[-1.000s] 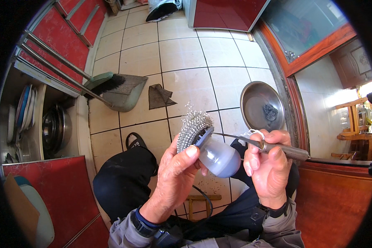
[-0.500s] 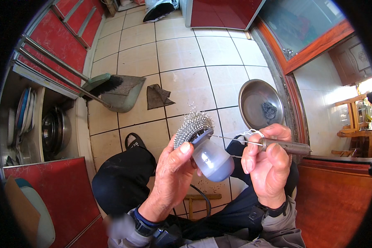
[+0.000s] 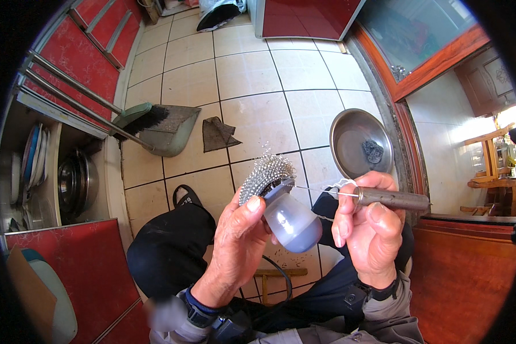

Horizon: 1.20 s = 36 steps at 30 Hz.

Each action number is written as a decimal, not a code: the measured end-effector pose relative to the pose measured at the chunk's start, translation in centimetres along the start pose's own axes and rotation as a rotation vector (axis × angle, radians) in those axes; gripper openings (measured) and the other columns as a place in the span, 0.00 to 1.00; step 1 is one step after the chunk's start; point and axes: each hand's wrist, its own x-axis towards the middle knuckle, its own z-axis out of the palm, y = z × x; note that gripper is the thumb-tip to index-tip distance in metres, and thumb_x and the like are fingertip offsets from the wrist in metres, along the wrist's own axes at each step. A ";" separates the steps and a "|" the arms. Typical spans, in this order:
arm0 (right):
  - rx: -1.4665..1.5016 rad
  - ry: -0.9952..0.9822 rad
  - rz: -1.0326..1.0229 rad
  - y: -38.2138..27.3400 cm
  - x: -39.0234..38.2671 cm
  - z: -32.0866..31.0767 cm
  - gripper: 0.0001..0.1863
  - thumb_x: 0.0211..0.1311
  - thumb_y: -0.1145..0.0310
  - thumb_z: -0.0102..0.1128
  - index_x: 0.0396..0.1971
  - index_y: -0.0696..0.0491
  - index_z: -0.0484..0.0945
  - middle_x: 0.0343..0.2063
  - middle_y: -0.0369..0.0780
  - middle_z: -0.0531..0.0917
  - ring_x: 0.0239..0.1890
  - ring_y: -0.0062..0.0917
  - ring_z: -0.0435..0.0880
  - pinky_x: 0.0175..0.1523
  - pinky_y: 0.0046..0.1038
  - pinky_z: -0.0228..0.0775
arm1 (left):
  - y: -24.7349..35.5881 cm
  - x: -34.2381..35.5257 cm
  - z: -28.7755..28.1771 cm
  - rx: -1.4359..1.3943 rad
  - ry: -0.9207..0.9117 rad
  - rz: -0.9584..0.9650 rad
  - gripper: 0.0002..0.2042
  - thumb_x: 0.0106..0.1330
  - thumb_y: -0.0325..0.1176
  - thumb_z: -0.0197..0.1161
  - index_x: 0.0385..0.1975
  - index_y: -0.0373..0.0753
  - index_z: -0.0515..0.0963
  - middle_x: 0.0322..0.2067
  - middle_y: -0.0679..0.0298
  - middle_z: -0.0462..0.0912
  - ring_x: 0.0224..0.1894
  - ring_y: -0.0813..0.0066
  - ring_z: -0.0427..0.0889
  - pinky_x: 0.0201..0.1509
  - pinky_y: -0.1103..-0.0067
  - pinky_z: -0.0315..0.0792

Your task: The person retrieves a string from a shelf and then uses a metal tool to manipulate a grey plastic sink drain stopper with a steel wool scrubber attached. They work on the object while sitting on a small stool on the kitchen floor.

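Observation:
My left hand (image 3: 235, 243) is closed around a pot scrubber, tilted in front of me. Its silvery steel-wire scourer (image 3: 265, 175) points up and away, with loose curls at the top. A rounded, translucent plastic handle (image 3: 292, 222) with a grey-blue end forms the lower part. Across from it, my right hand (image 3: 372, 235) grips an awl by its brown handle (image 3: 393, 198). The awl's thin shaft points left, its tip at the rim between wire and plastic. White thread (image 3: 343, 184) loops beside my right fingers; where it is fixed is hidden.
A steel basin (image 3: 337, 137) with a dark scouring pad (image 3: 372, 151) lies at the right on the tiles. Ahead are a dark cloth (image 3: 217, 136) and a dustpan (image 3: 175, 140) with a broom. Plates (image 3: 37, 152) fill an open cupboard at left. Below my hands stands a small wooden stool (image 3: 281, 273).
My right hand and the awl have shifted very slightly left. The scrubber in my left hand has tilted and moved a touch to the left. Both grips are unchanged.

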 end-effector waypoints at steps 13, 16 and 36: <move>-0.113 0.063 -0.062 -0.1 -0.2 0.4 0.15 0.70 0.65 0.58 0.48 0.59 0.71 0.27 0.48 0.82 0.19 0.29 0.78 0.25 0.29 0.73 | -0.3 0.1 -0.3 0.039 0.024 0.002 0.35 0.65 0.55 0.61 0.61 0.31 0.69 0.52 0.54 0.78 0.51 0.66 0.78 0.53 0.69 0.73; -0.115 0.054 -0.069 -0.1 -0.2 0.3 0.15 0.70 0.65 0.58 0.47 0.59 0.71 0.26 0.48 0.81 0.19 0.29 0.78 0.25 0.29 0.73 | -0.3 0.0 -0.3 0.055 0.027 0.002 0.35 0.65 0.56 0.61 0.61 0.31 0.70 0.55 0.50 0.78 0.56 0.60 0.79 0.62 0.63 0.73; -0.207 0.017 -0.129 0.1 -0.5 0.2 0.14 0.68 0.68 0.59 0.47 0.60 0.71 0.27 0.47 0.81 0.22 0.25 0.78 0.25 0.25 0.74 | -0.4 0.0 0.3 0.012 0.066 -0.053 0.37 0.72 0.65 0.44 0.62 0.35 0.69 0.55 0.49 0.78 0.49 0.59 0.83 0.53 0.66 0.78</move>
